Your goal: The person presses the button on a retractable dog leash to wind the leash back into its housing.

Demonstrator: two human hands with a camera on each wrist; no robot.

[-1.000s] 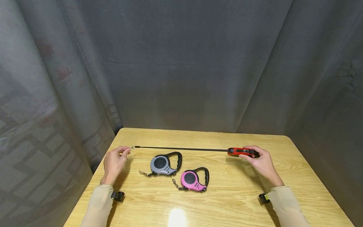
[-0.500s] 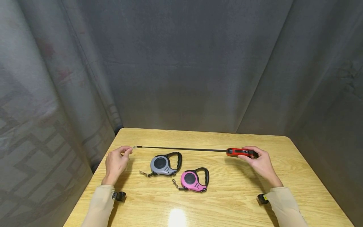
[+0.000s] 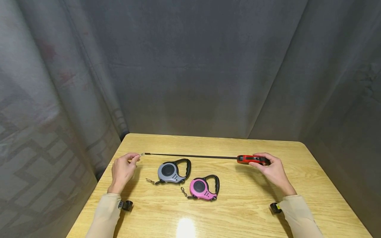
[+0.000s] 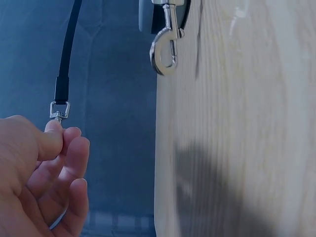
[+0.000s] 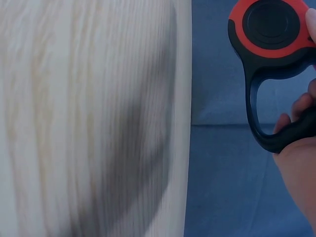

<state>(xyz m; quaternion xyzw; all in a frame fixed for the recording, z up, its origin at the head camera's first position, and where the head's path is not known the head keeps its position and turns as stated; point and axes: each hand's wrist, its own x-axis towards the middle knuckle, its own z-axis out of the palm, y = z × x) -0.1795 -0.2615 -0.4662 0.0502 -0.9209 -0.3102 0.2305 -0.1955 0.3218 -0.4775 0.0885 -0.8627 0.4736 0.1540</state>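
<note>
My right hand (image 3: 273,168) grips the black handle of a red and black retractable dog leash (image 3: 245,159), held above the right of the table; the right wrist view shows fingers through its loop handle (image 5: 253,103). A black strap (image 3: 190,156) runs out of the casing to the left, straight and taut. At its far end my left hand (image 3: 122,170) pinches the metal clip (image 4: 58,114) between thumb and forefinger, the other fingers loosely bent. Most of that clip is hidden by the fingertips. Below the strap lie a grey retractable leash (image 3: 169,170) and a pink one (image 3: 200,186).
The wooden table (image 3: 238,211) carries both lying leashes, each with its metal clip toward the left. In the left wrist view the grey leash's snap hook (image 4: 165,49) shows large. Grey curtains (image 3: 190,72) hang behind the table and at both sides.
My left hand has moved slightly right with the clip, and the right hand slightly left with the red leash. The stretch of strap between them is a little shorter. The lying leashes stay put.
</note>
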